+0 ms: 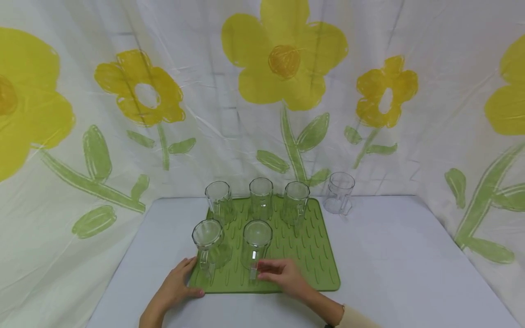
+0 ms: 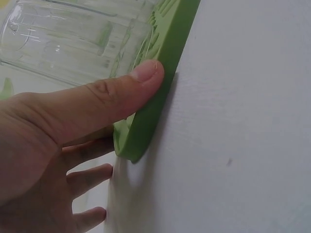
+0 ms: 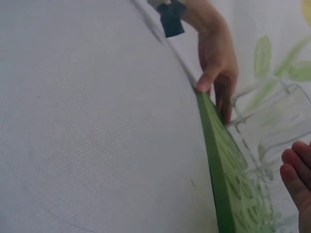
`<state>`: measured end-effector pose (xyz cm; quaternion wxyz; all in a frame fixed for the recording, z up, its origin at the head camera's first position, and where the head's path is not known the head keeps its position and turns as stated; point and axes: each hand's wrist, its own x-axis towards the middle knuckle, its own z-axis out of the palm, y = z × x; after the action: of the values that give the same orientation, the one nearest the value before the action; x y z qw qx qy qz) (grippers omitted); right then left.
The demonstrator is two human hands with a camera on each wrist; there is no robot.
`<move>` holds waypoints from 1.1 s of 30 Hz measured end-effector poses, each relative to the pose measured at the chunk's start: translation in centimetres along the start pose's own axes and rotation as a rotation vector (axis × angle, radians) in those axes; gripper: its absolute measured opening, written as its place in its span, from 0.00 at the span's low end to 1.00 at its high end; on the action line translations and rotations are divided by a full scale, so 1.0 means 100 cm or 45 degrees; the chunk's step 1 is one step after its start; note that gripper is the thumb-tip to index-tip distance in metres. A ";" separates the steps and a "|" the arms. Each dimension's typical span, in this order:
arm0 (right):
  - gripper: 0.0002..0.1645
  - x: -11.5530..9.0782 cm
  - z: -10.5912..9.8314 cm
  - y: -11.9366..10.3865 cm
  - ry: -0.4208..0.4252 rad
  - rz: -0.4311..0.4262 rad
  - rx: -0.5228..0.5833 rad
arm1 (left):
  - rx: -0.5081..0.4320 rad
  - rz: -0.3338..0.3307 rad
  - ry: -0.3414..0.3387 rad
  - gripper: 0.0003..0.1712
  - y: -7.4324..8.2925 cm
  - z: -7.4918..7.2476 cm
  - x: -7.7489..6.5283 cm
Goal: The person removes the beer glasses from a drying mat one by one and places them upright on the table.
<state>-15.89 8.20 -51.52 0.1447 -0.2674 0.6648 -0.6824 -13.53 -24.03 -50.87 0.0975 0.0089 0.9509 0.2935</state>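
Observation:
Two clear glass mugs stand in the front row of a green ridged mat: a left mug (image 1: 208,241) and a middle mug (image 1: 257,241), handles toward me. My left hand (image 1: 174,282) touches the mat's (image 1: 303,264) front left corner. In the left wrist view its thumb (image 2: 116,99) lies along the front edge, with the other fingers beside the corner. Beside the middle mug's handle is my right hand (image 1: 287,275), its fingers extended and thumb apart. Whether its fingertips touch that handle is not clear. The right wrist view shows only these fingers (image 3: 297,170) at its edge.
Three more glass mugs form the mat's back row: left (image 1: 219,202), middle (image 1: 261,198) and right (image 1: 296,202). Another mug (image 1: 339,193) stands off the mat on the white table (image 1: 389,255), at the back right. Behind hangs a flowered curtain (image 1: 197,91).

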 end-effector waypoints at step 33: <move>0.19 0.007 0.012 0.007 0.158 -0.045 0.036 | -0.002 -0.052 -0.013 0.61 0.003 -0.002 -0.001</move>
<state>-15.89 6.77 -52.14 0.0948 -0.2342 0.6581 -0.7093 -13.50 -23.85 -50.53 0.1082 -0.0092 0.9502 0.2921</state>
